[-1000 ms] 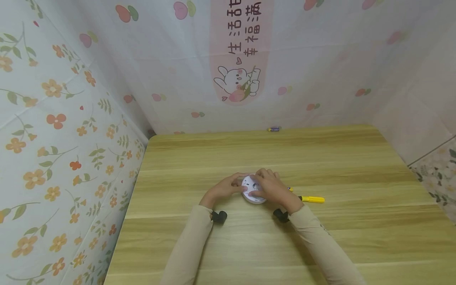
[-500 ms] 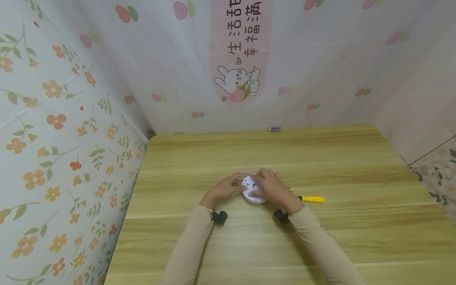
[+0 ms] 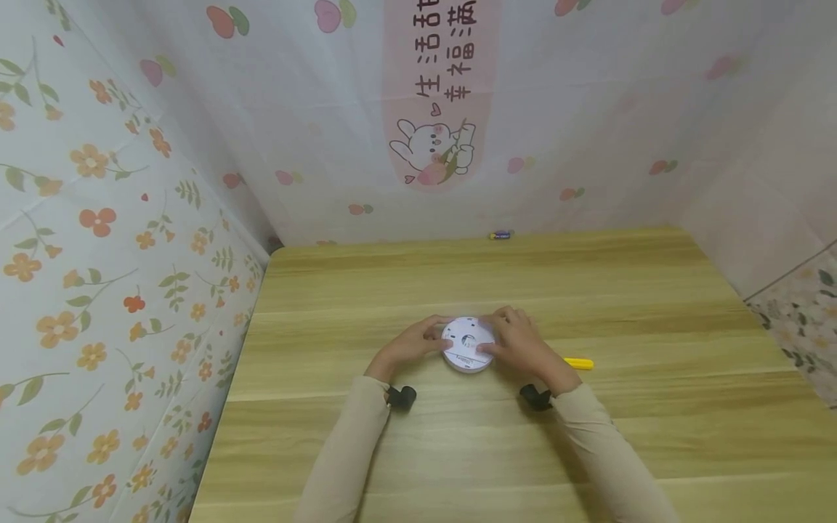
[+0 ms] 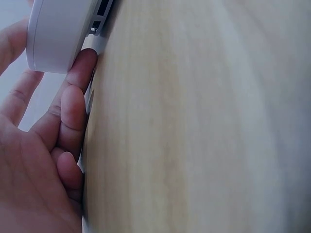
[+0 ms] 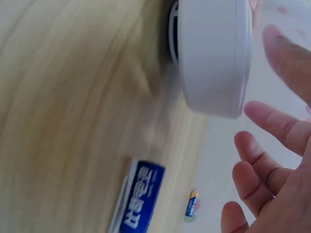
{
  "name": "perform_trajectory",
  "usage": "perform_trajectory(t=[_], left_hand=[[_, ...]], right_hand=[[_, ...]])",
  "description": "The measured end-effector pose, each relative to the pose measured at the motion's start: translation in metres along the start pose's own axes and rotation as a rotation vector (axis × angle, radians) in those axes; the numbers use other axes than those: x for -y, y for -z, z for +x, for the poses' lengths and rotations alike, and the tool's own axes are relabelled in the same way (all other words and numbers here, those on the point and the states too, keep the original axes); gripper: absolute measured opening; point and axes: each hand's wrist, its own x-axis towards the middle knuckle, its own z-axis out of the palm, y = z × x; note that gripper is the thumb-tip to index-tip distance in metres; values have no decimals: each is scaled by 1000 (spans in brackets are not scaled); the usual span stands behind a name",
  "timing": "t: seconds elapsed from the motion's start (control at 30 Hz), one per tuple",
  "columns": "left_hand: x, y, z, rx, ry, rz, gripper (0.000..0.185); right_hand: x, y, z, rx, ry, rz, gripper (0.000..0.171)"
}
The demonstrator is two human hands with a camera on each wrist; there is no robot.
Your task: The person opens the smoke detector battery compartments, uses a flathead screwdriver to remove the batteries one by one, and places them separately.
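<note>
left hand (image 3: pixel 418 341) and right hand (image 3: pixel 519 345) grasp the round white device (image 3: pixel 468 344), probably a smoke alarm, lying on the wooden table (image 3: pixel 654 305); uneven pressure could skid it toward the yellow screwdriver (image 3: pixel 578 363).

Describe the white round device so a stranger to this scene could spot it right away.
Start at the wooden table and look to its middle, where the left hand and right hand meet. Between them lies the white round device, a flat disc with a small dark centre. The yellow tool to its right is thin and straight.
</note>
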Motion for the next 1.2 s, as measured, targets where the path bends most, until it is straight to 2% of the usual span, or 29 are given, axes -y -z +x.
perform_trajectory(t=[0.33,0.57,1.2], left_hand=[[-1,1,1,1,5,-11,48],[-1,0,2,0,20,-45,46],[-3,-2,2,-45,74,-62,38]], right_hand=[[-8,-3,-10,74,-21,68,78],[-8,-4,-12,67,-40,106,72],[-5,-8,-16,0,-51,153,61]])
